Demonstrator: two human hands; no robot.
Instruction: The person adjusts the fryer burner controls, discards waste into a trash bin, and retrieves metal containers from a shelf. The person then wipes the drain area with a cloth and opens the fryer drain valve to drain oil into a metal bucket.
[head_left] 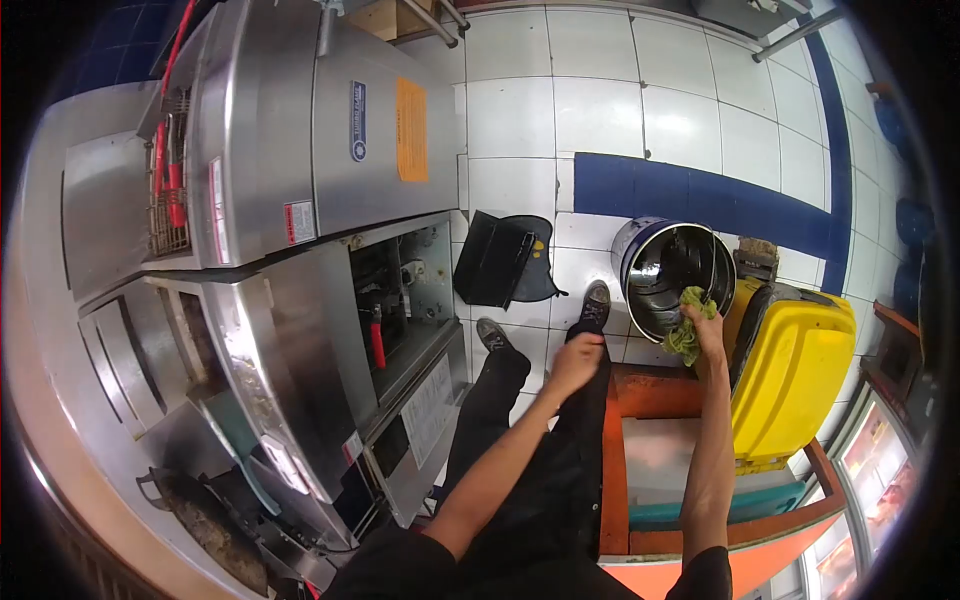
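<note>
My right hand [706, 328] grips a crumpled yellow-green cloth [682, 341] at the near rim of a round metal bucket [640, 250]. The bucket's inside looks dark and shiny, and a thin wire handle crosses its right side. My left hand [577, 362] is closed in front of my left-of-centre body, above my dark trousers; whether anything small is inside its fingers is hidden. On the floor beyond my shoes lies a black dustpan-like piece [495, 258] with a yellow spot on a dark mat.
A steel fryer cabinet [385, 200] stands at left, its lower door open, with a red-handled valve [377, 345] inside. To the right are a yellow bin lid [797, 380] and an orange-framed unit [640, 395]. White tiles [595, 105] cover the floor.
</note>
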